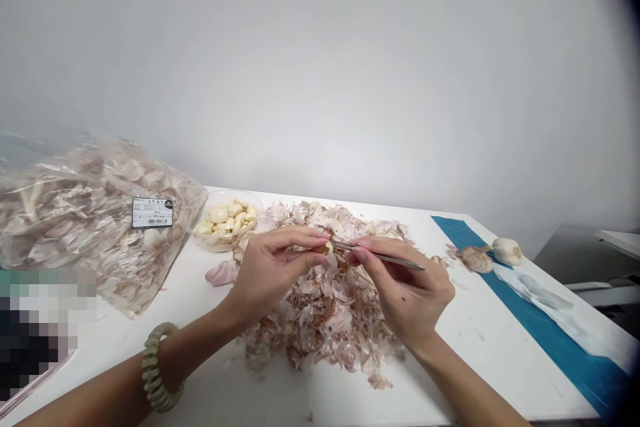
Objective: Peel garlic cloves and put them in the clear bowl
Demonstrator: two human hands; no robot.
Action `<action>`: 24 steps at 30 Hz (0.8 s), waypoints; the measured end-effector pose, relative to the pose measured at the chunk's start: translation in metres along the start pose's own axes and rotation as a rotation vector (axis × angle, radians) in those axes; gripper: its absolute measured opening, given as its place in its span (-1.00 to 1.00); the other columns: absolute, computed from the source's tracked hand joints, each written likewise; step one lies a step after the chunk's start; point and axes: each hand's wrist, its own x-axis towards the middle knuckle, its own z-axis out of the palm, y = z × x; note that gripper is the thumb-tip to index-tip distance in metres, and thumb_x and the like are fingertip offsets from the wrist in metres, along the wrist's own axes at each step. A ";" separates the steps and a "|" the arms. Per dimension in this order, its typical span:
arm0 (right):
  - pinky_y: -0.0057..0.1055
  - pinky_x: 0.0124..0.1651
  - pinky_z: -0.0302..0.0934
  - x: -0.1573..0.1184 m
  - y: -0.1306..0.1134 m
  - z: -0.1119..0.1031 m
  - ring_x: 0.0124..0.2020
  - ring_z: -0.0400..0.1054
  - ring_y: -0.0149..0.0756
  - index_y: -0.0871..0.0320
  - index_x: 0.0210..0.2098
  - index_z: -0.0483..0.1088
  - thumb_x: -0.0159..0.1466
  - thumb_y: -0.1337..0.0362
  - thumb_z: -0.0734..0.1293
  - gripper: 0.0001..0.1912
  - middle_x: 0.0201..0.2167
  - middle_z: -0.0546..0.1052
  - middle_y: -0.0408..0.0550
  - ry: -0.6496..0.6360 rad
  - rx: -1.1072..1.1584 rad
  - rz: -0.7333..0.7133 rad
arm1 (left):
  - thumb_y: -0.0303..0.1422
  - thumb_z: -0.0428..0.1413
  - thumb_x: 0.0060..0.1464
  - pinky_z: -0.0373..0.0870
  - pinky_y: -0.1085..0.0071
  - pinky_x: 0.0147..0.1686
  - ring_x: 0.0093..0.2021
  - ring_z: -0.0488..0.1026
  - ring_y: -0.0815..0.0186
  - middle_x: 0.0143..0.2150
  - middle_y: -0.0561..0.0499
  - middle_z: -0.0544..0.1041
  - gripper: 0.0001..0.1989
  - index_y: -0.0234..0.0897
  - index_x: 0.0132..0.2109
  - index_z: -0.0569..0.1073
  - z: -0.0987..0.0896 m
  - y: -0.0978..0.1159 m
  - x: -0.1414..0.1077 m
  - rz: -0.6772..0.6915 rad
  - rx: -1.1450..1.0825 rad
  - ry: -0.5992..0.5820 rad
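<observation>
Between its thumb and fingertips my left hand (pixel 277 260) pinches a garlic clove (pixel 329 248), pale and mostly hidden by the fingers. My right hand (pixel 407 280) is closed around a slim metal tool (pixel 395 259), whose tip meets the clove; whether it is a small knife or tweezers I cannot tell. Below both hands spreads a heap of garlic skins (pixel 325 320). A clear round bowl (pixel 200 247) of peeled garlic cloves (pixel 233 217) stands beyond my left hand. One pinkish unpeeled clove (pixel 221 273) lies beside the heap.
A large clear bag (pixel 145 273) full of garlic skins, with a price label (pixel 153 213), fills the left. On the right, a blue strip (pixel 530 320) carries garlic bulbs (pixel 507 251) and a crumpled white sheet (pixel 540 297). The white table (pixel 480 360) meets a wall behind.
</observation>
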 end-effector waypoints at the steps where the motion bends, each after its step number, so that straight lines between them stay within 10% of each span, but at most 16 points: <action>1: -0.34 -0.37 0.44 0.000 0.000 0.000 -0.39 0.49 -0.32 -0.05 -0.25 0.50 0.09 0.48 0.40 -0.69 -0.39 0.59 -0.20 0.002 -0.016 -0.022 | -0.39 0.29 -0.14 0.46 0.23 -0.07 -0.10 0.50 0.17 -0.21 -0.07 0.61 -0.87 -0.19 -0.33 0.61 0.000 0.000 0.000 0.004 0.003 0.005; 9: -0.27 -0.29 0.44 -0.002 -0.001 0.001 -0.30 0.51 -0.27 -0.08 -0.18 0.48 0.11 0.53 0.37 -0.61 -0.33 0.60 -0.20 -0.056 0.008 -0.094 | -0.41 0.26 -0.10 0.48 0.28 -0.07 -0.09 0.49 0.19 -0.20 -0.03 0.59 -0.88 -0.20 -0.32 0.60 0.001 0.002 -0.004 0.002 -0.012 0.020; 17: -0.31 -0.42 0.44 -0.001 -0.002 -0.004 -0.30 0.52 -0.25 -0.12 0.01 0.35 0.10 0.58 0.33 -0.42 -0.28 0.61 -0.17 -0.074 -0.105 -0.373 | -0.40 0.22 -0.02 0.27 0.25 0.13 0.22 0.23 0.13 0.24 -0.04 0.31 -0.46 -0.13 0.14 0.31 0.014 0.004 -0.009 -0.192 -0.371 0.086; 24: -0.40 -0.44 0.43 -0.004 -0.015 -0.018 -0.35 0.52 -0.28 -0.08 -0.06 0.42 0.06 0.49 0.41 -0.51 -0.19 0.58 -0.16 -0.222 -0.215 -0.468 | -0.28 0.05 0.17 0.42 0.54 -0.33 -0.24 0.50 0.37 -0.15 -0.08 0.54 -0.77 -0.30 -0.10 0.44 0.015 -0.003 -0.012 -0.491 -0.727 -0.135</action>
